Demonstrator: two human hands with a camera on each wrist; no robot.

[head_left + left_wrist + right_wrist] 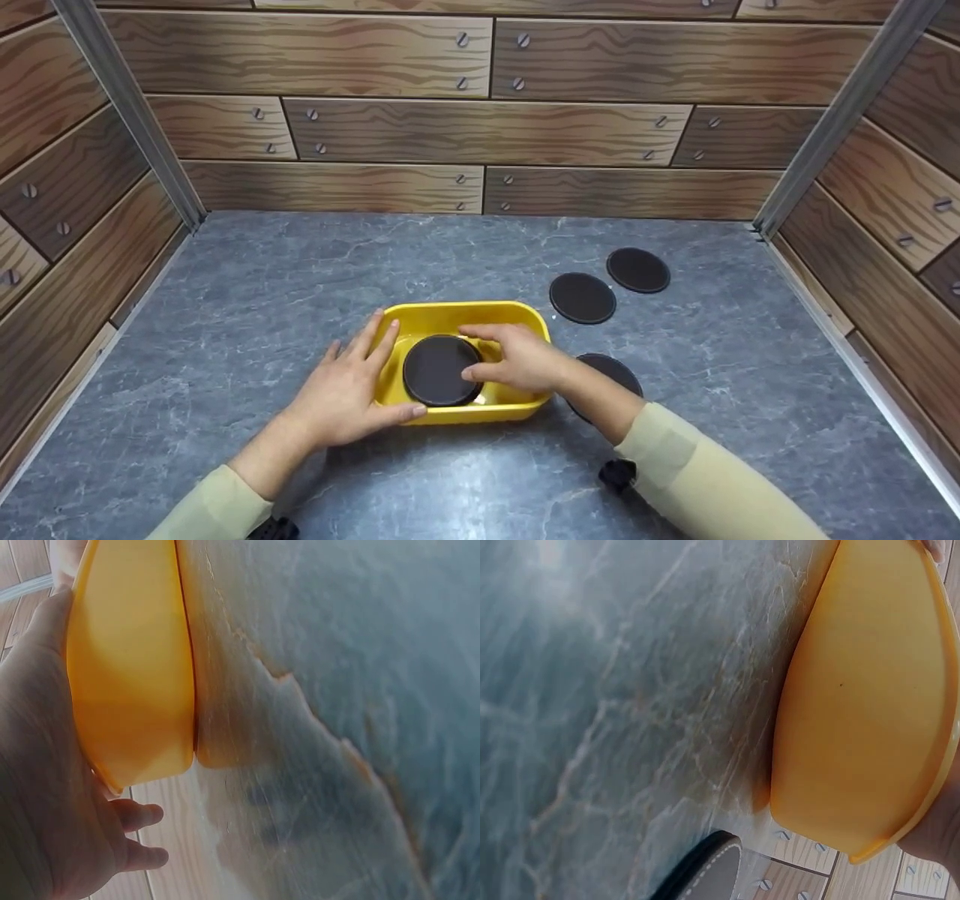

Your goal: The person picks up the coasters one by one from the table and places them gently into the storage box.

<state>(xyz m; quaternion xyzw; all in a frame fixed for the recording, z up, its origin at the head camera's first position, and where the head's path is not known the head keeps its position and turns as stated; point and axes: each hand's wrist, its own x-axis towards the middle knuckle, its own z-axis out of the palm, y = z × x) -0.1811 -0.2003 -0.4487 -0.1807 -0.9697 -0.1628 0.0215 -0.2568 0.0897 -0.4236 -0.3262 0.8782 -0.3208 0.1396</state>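
A yellow plastic bin (465, 415) stands on the table in front of me, its outer side also filling much of the left wrist view. Inside it lies a round black coaster (441, 370). My left hand (345, 390) rests on the bin's left end, fingers spread over the rim and thumb along the near edge. Over the bin's right side reaches my right hand (521, 360), thumb and forefinger apart at the coaster's right edge; its other fingers are hidden. A stitched black coaster (718, 870) shows in the right wrist view, partly under my right forearm in the head view.
Two more black coasters, a nearer one (583, 298) and a farther one (638, 270), lie flat behind the bin to the right. Wood-patterned panels (480, 131) wall the grey marbled table (300, 262) at back and sides.
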